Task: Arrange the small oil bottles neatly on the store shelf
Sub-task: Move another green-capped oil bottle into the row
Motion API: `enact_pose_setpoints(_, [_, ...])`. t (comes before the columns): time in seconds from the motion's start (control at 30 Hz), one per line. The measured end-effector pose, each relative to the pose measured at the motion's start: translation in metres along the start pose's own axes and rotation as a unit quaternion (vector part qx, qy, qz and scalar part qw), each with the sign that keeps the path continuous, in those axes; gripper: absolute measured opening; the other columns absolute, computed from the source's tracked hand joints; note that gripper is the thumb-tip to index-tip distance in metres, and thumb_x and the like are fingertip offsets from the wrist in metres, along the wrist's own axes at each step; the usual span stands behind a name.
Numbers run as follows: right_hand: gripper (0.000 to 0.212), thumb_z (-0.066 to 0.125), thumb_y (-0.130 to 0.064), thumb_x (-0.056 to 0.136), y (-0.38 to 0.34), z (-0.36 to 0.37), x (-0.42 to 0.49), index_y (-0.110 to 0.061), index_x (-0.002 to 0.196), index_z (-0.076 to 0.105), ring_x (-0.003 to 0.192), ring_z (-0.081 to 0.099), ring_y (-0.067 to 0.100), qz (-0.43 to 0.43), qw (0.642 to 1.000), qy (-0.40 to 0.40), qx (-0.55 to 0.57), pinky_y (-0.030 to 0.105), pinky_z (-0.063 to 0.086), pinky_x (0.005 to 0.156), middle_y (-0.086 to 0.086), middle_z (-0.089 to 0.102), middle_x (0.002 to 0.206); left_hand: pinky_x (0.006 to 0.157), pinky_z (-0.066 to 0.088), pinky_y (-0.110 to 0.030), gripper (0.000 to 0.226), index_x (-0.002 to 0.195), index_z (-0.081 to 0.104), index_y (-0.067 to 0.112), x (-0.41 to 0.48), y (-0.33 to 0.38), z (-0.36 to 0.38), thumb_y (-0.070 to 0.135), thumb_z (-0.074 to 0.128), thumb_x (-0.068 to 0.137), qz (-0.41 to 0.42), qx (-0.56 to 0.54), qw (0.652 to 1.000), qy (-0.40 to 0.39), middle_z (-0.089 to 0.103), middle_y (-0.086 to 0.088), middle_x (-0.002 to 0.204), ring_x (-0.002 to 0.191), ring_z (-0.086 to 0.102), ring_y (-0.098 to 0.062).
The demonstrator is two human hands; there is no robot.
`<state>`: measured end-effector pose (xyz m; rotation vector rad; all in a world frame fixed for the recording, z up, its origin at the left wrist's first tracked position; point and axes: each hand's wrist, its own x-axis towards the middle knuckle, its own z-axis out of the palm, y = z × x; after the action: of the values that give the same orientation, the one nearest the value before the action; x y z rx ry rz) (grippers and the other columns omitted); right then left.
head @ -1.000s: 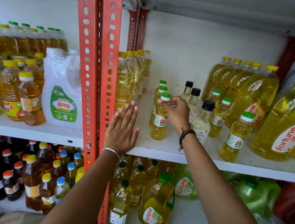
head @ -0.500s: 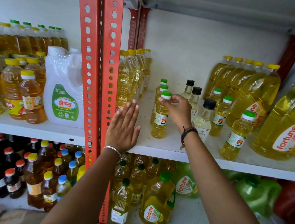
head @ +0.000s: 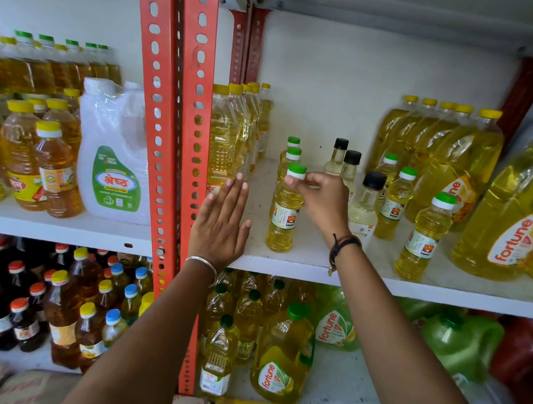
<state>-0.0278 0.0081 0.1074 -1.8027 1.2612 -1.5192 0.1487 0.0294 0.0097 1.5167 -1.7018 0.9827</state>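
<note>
Small yellow oil bottles with green caps stand on the white shelf (head: 284, 261). Three form a line running back from the front one (head: 284, 216). My right hand (head: 322, 198) pinches that front bottle just under its cap. My left hand (head: 221, 221) lies flat and open on the shelf edge, to the left of the line, touching no bottle. Three more green-capped small bottles stand to the right, the nearest (head: 424, 237) apart from the others (head: 395, 204). Three clear black-capped bottles (head: 365, 205) stand between the two groups, partly hidden by my right hand.
An orange perforated upright (head: 174, 120) stands just left of my left hand. Tall yellow-capped oil bottles (head: 230, 131) line the shelf's left side, large ones (head: 458, 167) and fortune jugs (head: 524, 210) fill the right. A white jug (head: 113, 159) sits in the left bay.
My right hand has stayed on the front small bottle's neck, and the bottle has barely shifted. My left hand has held still on the shelf edge.
</note>
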Motion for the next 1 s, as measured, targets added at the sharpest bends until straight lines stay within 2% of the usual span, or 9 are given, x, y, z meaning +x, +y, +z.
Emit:
enact_pose_setpoints(0.1, [0.031,0.074,-0.031,0.076,-0.002,-0.003,-0.003,-0.008,0.098,0.073,0.087,0.065,0.015,-0.005,1.0,-0.004,-0.004,0.017,0.044,0.067,0.009,0.074,0.097,0.118,-0.004,-0.036,0.062,0.149,0.02,0.003,0.0,0.0,0.0,0.034,0.026,0.096,-0.001,0.002,1.0,0.001,0.015,-0.01,0.157,0.147,0.004,-0.02])
enact_pose_setpoints(0.3, [0.029,0.075,-0.031,0.076,-0.005,-0.007,-0.008,-0.01,0.096,0.073,0.082,0.064,0.012,-0.01,1.0,-0.012,-0.002,0.014,0.043,0.064,0.007,0.073,0.094,0.118,-0.004,-0.036,0.062,0.149,0.021,0.003,0.0,0.0,0.0,0.034,0.026,0.096,-0.001,0.005,1.0,0.001,0.016,-0.01,0.157,0.147,0.005,-0.02])
enact_pose_setpoints(0.53, [0.028,0.075,-0.031,0.076,-0.009,-0.007,-0.014,-0.011,0.096,0.073,0.082,0.064,0.011,-0.021,1.0,-0.014,-0.005,0.014,0.045,0.068,0.006,0.074,0.093,0.118,-0.003,-0.036,0.062,0.149,0.022,0.003,0.0,0.001,0.0,0.034,0.025,0.096,-0.004,0.0,1.0,-0.008,0.015,-0.011,0.158,0.147,0.007,-0.021])
enact_pose_setpoints(0.7, [0.028,0.075,-0.035,0.075,-0.008,-0.006,-0.016,-0.013,0.093,0.074,0.088,0.065,0.013,-0.029,0.999,-0.015,-0.013,0.027,0.049,0.078,0.005,0.074,0.094,0.118,-0.004,-0.037,0.062,0.15,0.02,0.004,-0.001,0.0,0.002,0.034,0.025,0.097,0.0,0.005,1.0,0.001,0.005,-0.008,0.159,0.147,0.007,-0.021])
enact_pose_setpoints(0.8, [0.03,0.074,-0.036,0.075,-0.007,-0.006,-0.018,-0.013,0.094,0.073,0.088,0.063,0.011,-0.027,0.999,-0.014,-0.012,0.027,0.047,0.079,0.003,0.073,0.095,0.118,-0.004,-0.037,0.062,0.15,0.02,0.004,-0.001,0.0,0.003,0.034,0.025,0.097,0.002,0.01,1.0,0.005,0.002,-0.007,0.16,0.147,0.007,-0.021])
enact_pose_setpoints(1.0, [0.034,0.068,-0.043,0.079,-0.005,-0.005,-0.023,-0.017,0.101,0.07,0.089,0.062,0.008,-0.029,0.999,-0.017,-0.023,0.029,0.052,0.08,0.001,0.072,0.101,0.118,-0.004,-0.037,0.062,0.149,0.023,0.003,-0.001,0.0,0.0,0.036,0.026,0.096,0.007,0.005,1.0,0.007,0.014,-0.01,0.158,0.147,0.008,-0.021])
